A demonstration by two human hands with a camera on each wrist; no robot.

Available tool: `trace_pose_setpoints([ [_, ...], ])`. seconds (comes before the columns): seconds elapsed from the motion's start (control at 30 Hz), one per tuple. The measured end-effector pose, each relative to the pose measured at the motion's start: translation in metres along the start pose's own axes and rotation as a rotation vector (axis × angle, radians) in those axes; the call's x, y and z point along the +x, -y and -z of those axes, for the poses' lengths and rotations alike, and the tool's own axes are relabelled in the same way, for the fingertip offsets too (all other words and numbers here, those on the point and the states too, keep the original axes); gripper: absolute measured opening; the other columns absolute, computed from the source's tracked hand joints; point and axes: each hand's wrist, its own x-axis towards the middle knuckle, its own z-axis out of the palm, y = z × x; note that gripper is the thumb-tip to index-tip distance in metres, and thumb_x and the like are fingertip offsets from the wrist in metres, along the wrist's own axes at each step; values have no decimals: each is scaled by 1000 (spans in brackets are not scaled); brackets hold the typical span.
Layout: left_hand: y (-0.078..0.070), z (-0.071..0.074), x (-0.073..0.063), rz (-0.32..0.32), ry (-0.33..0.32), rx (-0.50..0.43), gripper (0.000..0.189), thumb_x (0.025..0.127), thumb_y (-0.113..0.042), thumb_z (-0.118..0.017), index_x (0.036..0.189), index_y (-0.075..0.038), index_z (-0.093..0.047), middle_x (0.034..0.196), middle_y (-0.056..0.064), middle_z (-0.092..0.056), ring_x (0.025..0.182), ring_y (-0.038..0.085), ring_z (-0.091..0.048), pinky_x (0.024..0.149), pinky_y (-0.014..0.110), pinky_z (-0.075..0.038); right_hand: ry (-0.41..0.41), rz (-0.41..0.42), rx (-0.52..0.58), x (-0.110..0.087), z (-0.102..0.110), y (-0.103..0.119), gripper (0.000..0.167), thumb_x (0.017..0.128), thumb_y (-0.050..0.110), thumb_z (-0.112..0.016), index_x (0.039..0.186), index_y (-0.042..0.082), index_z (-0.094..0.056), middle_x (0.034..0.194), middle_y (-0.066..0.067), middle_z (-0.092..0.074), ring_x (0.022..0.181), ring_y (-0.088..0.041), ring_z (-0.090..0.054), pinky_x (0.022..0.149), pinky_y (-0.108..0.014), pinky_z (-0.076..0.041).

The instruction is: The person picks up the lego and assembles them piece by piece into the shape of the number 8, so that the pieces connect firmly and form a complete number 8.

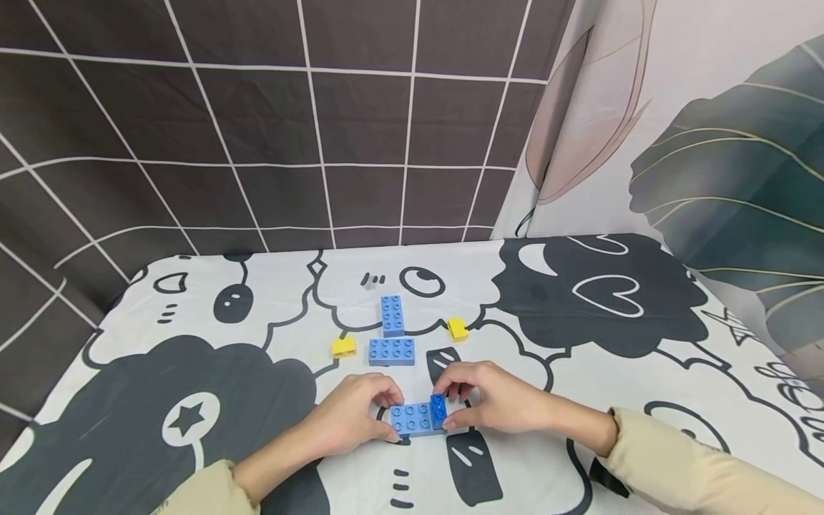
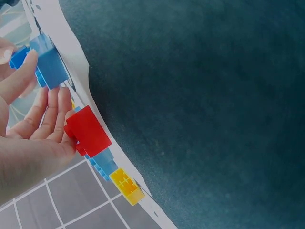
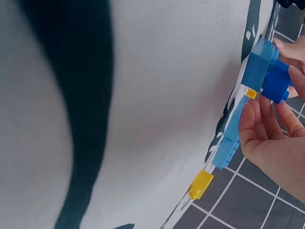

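Observation:
A light blue eight-stud toy brick [image 1: 410, 418] lies between both hands near the front of the patterned cloth. On its right end stands a small dark blue brick [image 1: 438, 411]. The left hand [image 1: 350, 415] pinches the light blue brick's left end between thumb and fingers. At the other end, the right hand [image 1: 498, 400] holds the dark blue brick, with fingertips at its far side and thumb in front, as the right wrist view also shows. Beside the left palm, a red brick [image 2: 88, 131] shows in the left wrist view; the head view does not show it.
Beyond the hands lie two more light blue bricks, one lengthwise [image 1: 392, 315] and one crosswise [image 1: 391, 352]. A small yellow brick sits on each side of them, left [image 1: 344, 347] and right [image 1: 458, 329]. A dark grid-patterned curtain [image 1: 257, 114] hangs behind the cloth.

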Motion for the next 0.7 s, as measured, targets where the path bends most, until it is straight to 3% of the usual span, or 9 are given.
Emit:
trace_pose_setpoints([
  [0.37,1,0,1,-1,2,5,27,65,-8,-80,84,-11,-62,79,-8,-57,75,12,-52,69,28,-45,5,30,22,3,1,1,22,76,12,-74,94,6,-63,88,4,-59,75,-13,-55,68,-26,-48],
  [0.7,0,0,1,-1,0,-1,27,65,-8,-80,84,-11,-62,79,-8,-56,76,12,-52,69,27,-45,-2,26,-39,4,0,3,23,72,8,-76,91,8,-64,84,8,-57,74,-11,-53,67,-23,-46],
])
